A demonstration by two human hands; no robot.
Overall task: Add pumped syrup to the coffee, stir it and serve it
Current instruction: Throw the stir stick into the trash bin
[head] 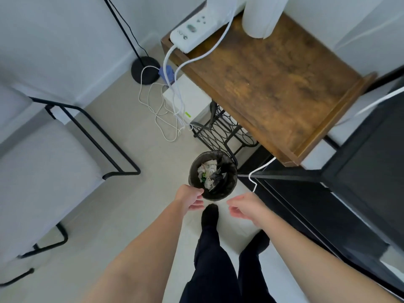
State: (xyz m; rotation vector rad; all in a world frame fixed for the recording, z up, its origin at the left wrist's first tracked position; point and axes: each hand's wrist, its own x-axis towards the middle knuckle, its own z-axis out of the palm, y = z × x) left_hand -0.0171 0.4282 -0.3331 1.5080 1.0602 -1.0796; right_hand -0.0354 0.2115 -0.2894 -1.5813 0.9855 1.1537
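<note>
No coffee cup, syrup pump or stirrer shows in this view. I look down at a small black waste bin (pixel 227 189) on the floor, lined with a dark bag and holding crumpled paper and a black plastic fork. My left hand (pixel 190 199) hovers at the bin's near left rim, fingers loosely apart and holding nothing. My right hand (pixel 246 207) hangs just right of the bin, fingers curled apart, also holding nothing. My dark-trousered legs and one foot stand right behind the bin.
A brown wooden side table (pixel 273 84) stands at the upper right with a white power strip (pixel 192 32) and a paper towel roll (pixel 262 16). White cables trail on the floor. A grey chair (pixel 43 167) is at left, black furniture (pixel 360 182) at right.
</note>
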